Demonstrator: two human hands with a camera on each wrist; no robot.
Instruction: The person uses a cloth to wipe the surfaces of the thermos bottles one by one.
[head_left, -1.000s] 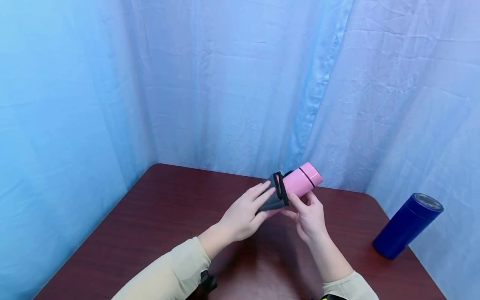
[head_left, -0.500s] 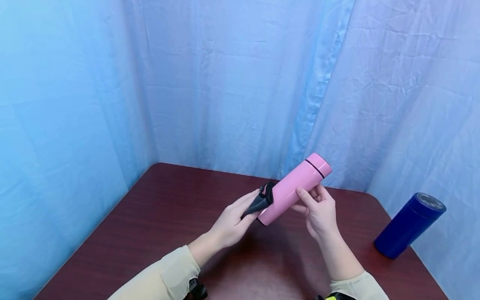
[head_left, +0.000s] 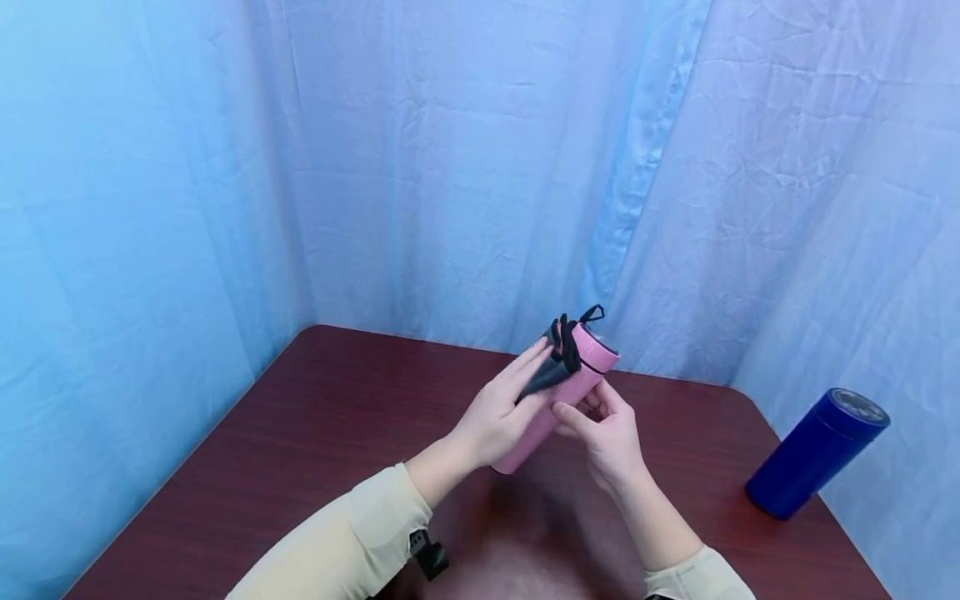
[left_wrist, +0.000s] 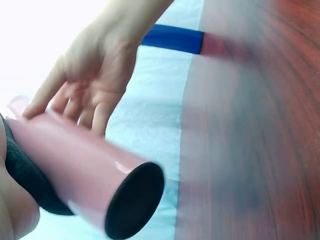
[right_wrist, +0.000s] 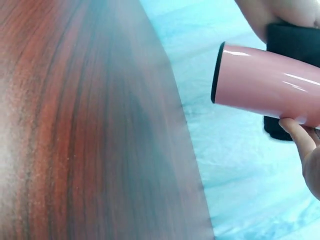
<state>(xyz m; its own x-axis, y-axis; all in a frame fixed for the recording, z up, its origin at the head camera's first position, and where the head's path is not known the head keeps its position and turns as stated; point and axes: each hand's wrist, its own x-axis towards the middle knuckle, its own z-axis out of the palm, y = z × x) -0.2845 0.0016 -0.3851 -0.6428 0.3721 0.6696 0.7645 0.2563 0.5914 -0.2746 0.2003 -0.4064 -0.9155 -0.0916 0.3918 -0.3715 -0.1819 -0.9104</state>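
A pink insulated bottle (head_left: 525,446) with a black base and a dark ring below its lid is held tilted above the table, lid end up and to the right. My right hand (head_left: 611,437) grips its body from the right, thumb on the near side. In my left hand (head_left: 498,417) is a dark grey cloth pouch (head_left: 547,377) with black cord at its mouth, lying along the bottle's upper side near the lid. The left wrist view shows the bottle's black base (left_wrist: 135,202); the right wrist view shows the pouch (right_wrist: 292,45) behind the bottle.
A dark blue insulated bottle (head_left: 813,454) stands on the right side of the reddish-brown wooden table (head_left: 337,417). Light blue curtains (head_left: 480,167) hang behind and at both sides of the table.
A second ago the pink bottle was partly inside the pouch, then it slid out up and right. Now it has come back down-left, steeper, and the pouch lies along its side near the lid.
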